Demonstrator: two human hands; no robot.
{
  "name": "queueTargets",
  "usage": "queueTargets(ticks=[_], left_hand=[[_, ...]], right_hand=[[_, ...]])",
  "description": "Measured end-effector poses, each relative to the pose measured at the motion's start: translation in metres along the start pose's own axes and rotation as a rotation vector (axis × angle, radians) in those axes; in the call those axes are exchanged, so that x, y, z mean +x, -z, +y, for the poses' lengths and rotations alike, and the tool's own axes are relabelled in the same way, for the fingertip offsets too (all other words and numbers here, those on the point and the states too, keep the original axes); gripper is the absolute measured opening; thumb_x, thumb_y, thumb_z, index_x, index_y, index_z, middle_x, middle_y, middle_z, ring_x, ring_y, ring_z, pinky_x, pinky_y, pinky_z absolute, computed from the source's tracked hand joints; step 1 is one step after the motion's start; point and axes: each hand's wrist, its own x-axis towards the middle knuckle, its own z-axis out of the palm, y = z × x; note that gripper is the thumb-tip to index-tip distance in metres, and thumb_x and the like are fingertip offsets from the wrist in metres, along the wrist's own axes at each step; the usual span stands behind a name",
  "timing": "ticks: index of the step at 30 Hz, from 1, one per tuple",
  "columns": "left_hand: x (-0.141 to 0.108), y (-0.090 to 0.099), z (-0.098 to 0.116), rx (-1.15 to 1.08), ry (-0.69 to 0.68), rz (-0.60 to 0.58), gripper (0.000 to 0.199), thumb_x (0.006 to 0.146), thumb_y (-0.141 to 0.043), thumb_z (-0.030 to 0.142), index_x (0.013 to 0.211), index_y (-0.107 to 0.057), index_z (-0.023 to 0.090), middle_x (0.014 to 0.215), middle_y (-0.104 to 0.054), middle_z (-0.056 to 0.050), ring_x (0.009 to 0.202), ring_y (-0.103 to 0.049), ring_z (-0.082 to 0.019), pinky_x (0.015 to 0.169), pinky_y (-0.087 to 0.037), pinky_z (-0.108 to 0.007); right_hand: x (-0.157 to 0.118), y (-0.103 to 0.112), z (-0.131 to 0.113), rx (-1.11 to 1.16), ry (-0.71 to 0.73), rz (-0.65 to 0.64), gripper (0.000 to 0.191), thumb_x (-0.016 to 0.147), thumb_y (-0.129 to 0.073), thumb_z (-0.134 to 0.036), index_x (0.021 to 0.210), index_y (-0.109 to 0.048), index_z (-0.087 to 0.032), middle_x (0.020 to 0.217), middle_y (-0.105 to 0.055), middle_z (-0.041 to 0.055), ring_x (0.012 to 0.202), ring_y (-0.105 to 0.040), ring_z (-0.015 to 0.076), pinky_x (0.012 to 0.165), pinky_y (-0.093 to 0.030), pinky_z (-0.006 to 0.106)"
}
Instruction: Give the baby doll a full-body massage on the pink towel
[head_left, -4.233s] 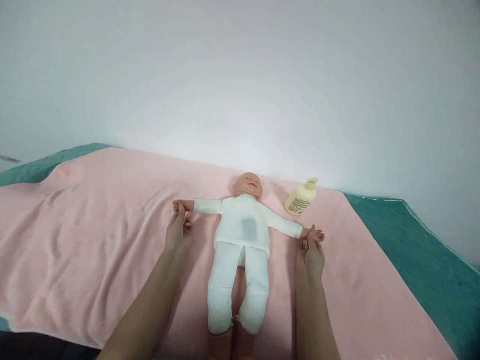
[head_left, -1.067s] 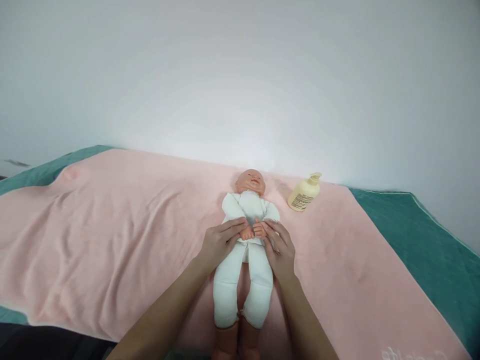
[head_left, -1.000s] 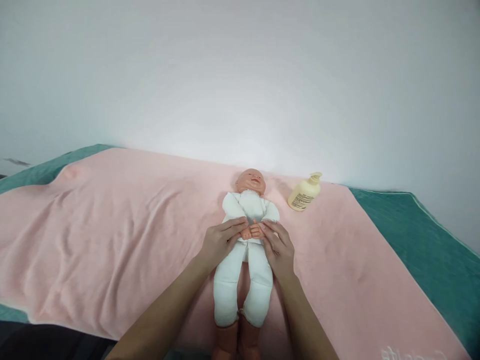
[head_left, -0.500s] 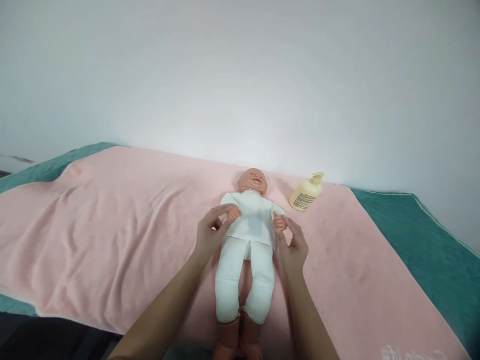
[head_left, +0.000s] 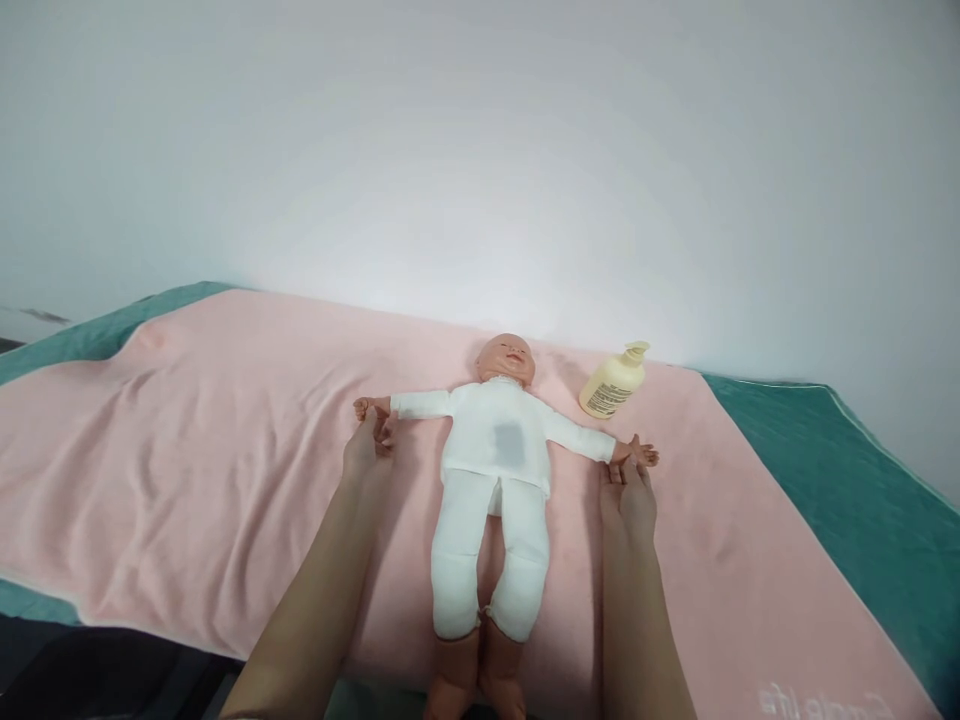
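Note:
A baby doll (head_left: 495, 430) with a white cloth body lies on its back, head toward the wall and feet toward me. Both its arms stretch out sideways. At the left, my left hand (head_left: 366, 450) is closed on the doll's hand (head_left: 373, 408) at the wrist. My right hand (head_left: 631, 492) grips the doll's other hand (head_left: 636, 452) from below, its fingers bent around the wrist. A grey square patch shows on the doll's belly.
Under the doll spreads a pink blanket (head_left: 247, 480), wrinkled on the left. A pale yellow pump bottle (head_left: 613, 382) stands tilted near the doll's head on the right. Green cloth (head_left: 847, 500) shows at the blanket's edges, and a white wall (head_left: 480, 160) rises behind.
Both my hands have moved outward, drawing the doll's arms from over its body to straight out at the sides. The bottle and the doll's body stay put.

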Motion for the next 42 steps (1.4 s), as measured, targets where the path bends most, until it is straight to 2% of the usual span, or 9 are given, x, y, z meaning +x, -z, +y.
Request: queueTargets(ticks=[9, 15, 18, 22, 27, 30, 36, 40, 42], left_hand=[[0.004, 0.007, 0.000, 0.040, -0.023, -0.025, 0.014, 0.087, -0.066, 0.027, 0.082, -0.062, 0.015, 0.061, -0.056, 0.003, 0.040, -0.045, -0.002, 0.032, -0.024, -0.012], [-0.013, 0.007, -0.012, 0.383, -0.411, -0.190, 0.040, 0.070, -0.079, 0.042, 0.098, -0.070, 0.016, 0.063, -0.053, 0.005, 0.042, -0.036, -0.001, 0.038, -0.030, -0.015], [-0.025, 0.003, -0.026, 0.572, -0.618, -0.369, 0.037, 0.071, -0.078, 0.037, 0.103, -0.071, 0.019, 0.084, -0.067, -0.001, 0.044, -0.039, -0.001, 0.041, -0.035, -0.018], [-0.034, 0.003, -0.044, 0.865, -0.895, -0.760, 0.021, 0.077, -0.072, 0.026, 0.098, -0.075, 0.023, 0.106, -0.071, -0.005, 0.051, -0.051, -0.006, 0.041, -0.036, -0.020], [-0.033, 0.005, -0.056, 1.010, -1.061, -1.067, 0.023, 0.085, -0.059, 0.016, 0.101, -0.074, 0.023, 0.112, -0.070, -0.007, 0.095, -0.068, -0.018, 0.066, -0.057, -0.025], [-0.031, 0.005, -0.059, 1.049, -1.104, -1.107, 0.025, 0.086, -0.057, 0.015, 0.104, -0.073, 0.022, 0.113, -0.069, -0.007, 0.101, -0.067, -0.018, 0.083, -0.058, -0.030], [-0.030, 0.005, -0.061, 1.080, -1.118, -1.119, 0.027, 0.087, -0.055, 0.014, 0.107, -0.072, 0.023, 0.115, -0.068, -0.006, 0.103, -0.067, -0.017, 0.090, -0.056, -0.032], [-0.034, 0.004, -0.061, 1.058, -1.062, -1.108, 0.027, 0.086, -0.056, 0.015, 0.106, -0.073, 0.024, 0.114, -0.069, -0.006, 0.103, -0.066, -0.018, 0.086, -0.056, -0.031], [-0.037, 0.003, -0.058, 1.033, -1.006, -1.037, 0.023, 0.084, -0.061, 0.018, 0.101, -0.074, 0.026, 0.113, -0.069, -0.005, 0.092, -0.067, -0.017, 0.070, -0.056, -0.026]], right_hand=[[-0.007, -0.004, -0.002, -0.009, 0.021, 0.007, 0.050, 0.074, -0.072, -0.035, 0.120, -0.059, -0.021, 0.130, -0.059, 0.0077, 0.115, -0.060, 0.0184, 0.097, -0.051, 0.035], [-0.034, -0.028, -0.012, -0.183, 0.345, 0.010, 0.053, 0.073, -0.075, -0.034, 0.121, -0.057, -0.019, 0.130, -0.059, 0.0117, 0.122, -0.056, 0.0237, 0.104, -0.045, 0.043], [-0.053, -0.039, -0.011, -0.229, 0.552, -0.106, 0.047, 0.076, -0.074, -0.027, 0.119, -0.059, -0.019, 0.128, -0.061, 0.0104, 0.120, -0.057, 0.0244, 0.104, -0.045, 0.047], [-0.070, -0.043, -0.003, -0.434, 0.755, -0.335, 0.038, 0.081, -0.068, -0.021, 0.118, -0.062, -0.020, 0.115, -0.067, 0.0089, 0.107, -0.063, 0.0230, 0.098, -0.050, 0.048], [-0.076, -0.046, -0.002, -0.654, 1.090, -0.684, 0.043, 0.085, -0.061, -0.009, 0.123, -0.061, -0.028, 0.117, -0.067, 0.0063, 0.108, -0.063, 0.0206, 0.096, -0.052, 0.044], [-0.076, -0.050, -0.004, -0.722, 1.210, -0.765, 0.046, 0.084, -0.061, -0.006, 0.125, -0.060, -0.029, 0.117, -0.067, 0.0059, 0.107, -0.063, 0.0202, 0.099, -0.050, 0.045], [-0.078, -0.053, -0.007, -0.755, 1.242, -0.801, 0.040, 0.085, -0.061, -0.006, 0.119, -0.064, -0.026, 0.113, -0.069, 0.0062, 0.106, -0.064, 0.0199, 0.098, -0.051, 0.044], [-0.078, -0.052, -0.005, -0.722, 1.187, -0.797, 0.038, 0.085, -0.061, -0.009, 0.117, -0.065, -0.029, 0.113, -0.069, 0.0041, 0.105, -0.065, 0.0191, 0.099, -0.050, 0.044], [-0.078, -0.051, -0.004, -0.687, 1.089, -0.746, 0.035, 0.085, -0.062, -0.013, 0.115, -0.067, -0.030, 0.112, -0.070, 0.0034, 0.105, -0.065, 0.0193, 0.100, -0.049, 0.044]])
